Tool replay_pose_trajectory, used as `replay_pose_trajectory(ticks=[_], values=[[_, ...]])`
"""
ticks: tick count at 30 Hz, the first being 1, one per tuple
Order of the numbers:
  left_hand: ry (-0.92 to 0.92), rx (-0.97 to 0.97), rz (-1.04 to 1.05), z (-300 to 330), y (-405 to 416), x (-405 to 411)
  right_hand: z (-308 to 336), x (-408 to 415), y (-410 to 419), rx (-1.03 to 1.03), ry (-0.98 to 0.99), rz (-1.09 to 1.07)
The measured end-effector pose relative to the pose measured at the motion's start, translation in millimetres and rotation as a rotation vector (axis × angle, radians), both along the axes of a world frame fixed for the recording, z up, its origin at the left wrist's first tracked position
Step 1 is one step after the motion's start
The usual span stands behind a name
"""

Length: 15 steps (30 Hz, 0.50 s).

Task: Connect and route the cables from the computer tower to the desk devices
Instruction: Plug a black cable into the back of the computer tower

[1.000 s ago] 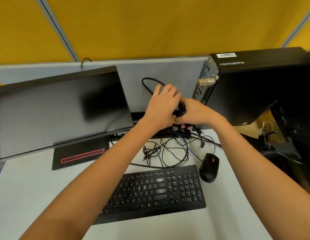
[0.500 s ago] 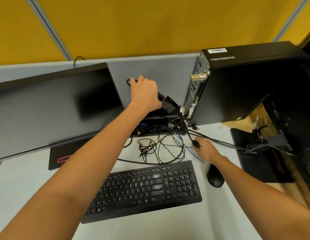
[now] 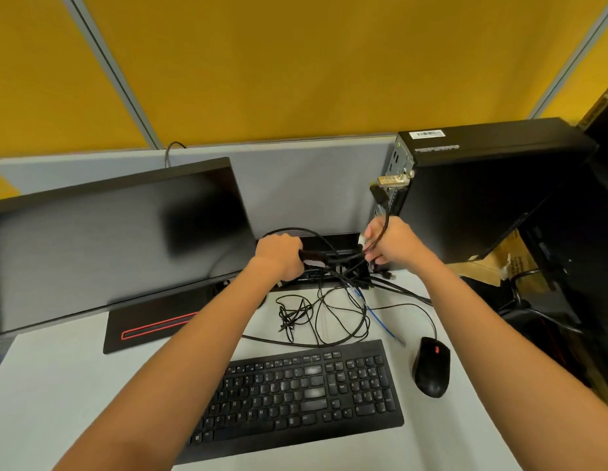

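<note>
A black computer tower (image 3: 482, 195) stands at the back right of the desk, its port side facing left. My right hand (image 3: 392, 243) grips a thick black cable (image 3: 386, 222) whose plug (image 3: 378, 193) points up beside the tower's ports. My left hand (image 3: 279, 254) grips the same bundle of black cable further left, in front of a black box (image 3: 329, 239) at the desk's back. Loose cables (image 3: 326, 314) lie tangled behind the keyboard (image 3: 302, 392). A black mouse (image 3: 431, 367) sits to the right. The monitor (image 3: 109, 239) stands at the left.
A grey partition (image 3: 296, 185) and yellow wall close off the back. A blue cable (image 3: 384, 324) runs across the desk towards the mouse. A cardboard box (image 3: 492, 263) and dark equipment (image 3: 574, 266) crowd the right side. The monitor's base (image 3: 153, 328) lies left of the cables.
My right hand has left the desk near the mouse and risen to the tower's ports, gripping the cable with its plug. My left hand has dropped lower onto the cable bundle.
</note>
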<state>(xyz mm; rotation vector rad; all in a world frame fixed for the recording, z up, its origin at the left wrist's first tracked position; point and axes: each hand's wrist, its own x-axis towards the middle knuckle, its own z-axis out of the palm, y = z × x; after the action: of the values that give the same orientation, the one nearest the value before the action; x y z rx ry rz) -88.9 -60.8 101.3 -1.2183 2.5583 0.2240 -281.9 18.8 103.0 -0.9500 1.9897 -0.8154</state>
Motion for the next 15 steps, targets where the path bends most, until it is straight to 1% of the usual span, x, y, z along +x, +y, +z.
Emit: replay_pose_trajectory(ticks=[2, 5, 6, 7, 8, 12, 15], values=[[0.011, 0.060, 0.089, -11.4, -2.7, 3.2, 10.0, 4.0, 1.1, -0.112, -0.357, -0.123], [0.004, 0.072, 0.106, -21.1, -2.5, 3.1, 20.6, 5.2, 3.0, -0.319, -0.815, -0.232], [-0.004, 0.086, 0.110, -24.2, -1.4, 2.3, 23.0, 5.0, 2.9, -0.375, -0.932, -0.280], [-0.017, 0.106, 0.113, -26.9, -1.3, 1.0, 25.4, 5.1, 1.3, -0.416, -0.999, -0.329], [-0.030, 0.136, 0.114, -28.7, -1.5, 0.5, 26.7, 5.6, -1.0, -0.440, -1.013, -0.373], [0.019, 0.338, 0.088, -26.1, -7.3, 1.3, 21.1, 16.3, -11.0, -0.459, -0.873, -0.410], [0.097, 0.384, 0.036, -12.0, -15.8, 2.3, 15.7, 26.2, -16.8, -0.457, -0.854, -0.437]])
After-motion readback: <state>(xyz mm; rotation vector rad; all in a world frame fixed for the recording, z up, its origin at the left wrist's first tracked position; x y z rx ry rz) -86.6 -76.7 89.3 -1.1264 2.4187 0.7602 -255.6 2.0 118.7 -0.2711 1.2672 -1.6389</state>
